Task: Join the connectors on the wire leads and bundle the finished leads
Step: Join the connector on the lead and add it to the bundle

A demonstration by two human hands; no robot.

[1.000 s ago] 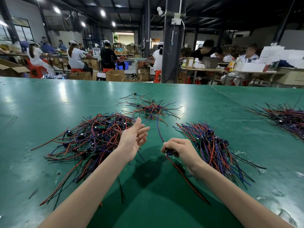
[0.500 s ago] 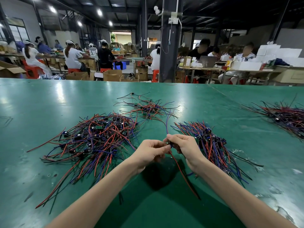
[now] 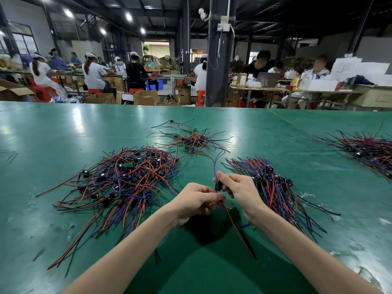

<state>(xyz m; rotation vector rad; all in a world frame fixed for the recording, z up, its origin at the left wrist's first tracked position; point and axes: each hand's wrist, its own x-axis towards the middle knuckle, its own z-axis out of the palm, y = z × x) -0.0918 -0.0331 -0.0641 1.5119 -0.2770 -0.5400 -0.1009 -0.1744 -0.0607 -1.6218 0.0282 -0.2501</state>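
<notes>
The connector (image 3: pixel 218 186), small and dark, was up off the worktop (image 3: pixel 63 134) between the two hands, over the middle stretch toward the near edge. The right hand (image 3: pixel 239 188) had it pinched tight in curled fingertips, a blue lead (image 3: pixel 215 164) curving up and away from it toward the far edge. The left hand (image 3: pixel 195 201) was right against it, fingers curled in, pinching the red lead (image 3: pixel 237 225) just below the connector, and that lead ran down toward the near edge. Left of the hands sprawled the big loose pile (image 3: pixel 127 179) of red, blue and black leads with dark parts tangled in it. Just right of the right hand lay the aligned pile (image 3: pixel 273 187), its leads fanned toward the near-right corner. Farther out sat a smaller tangle (image 3: pixel 191 141), and another heap (image 3: pixel 369 151) lay by the right edge.
</notes>
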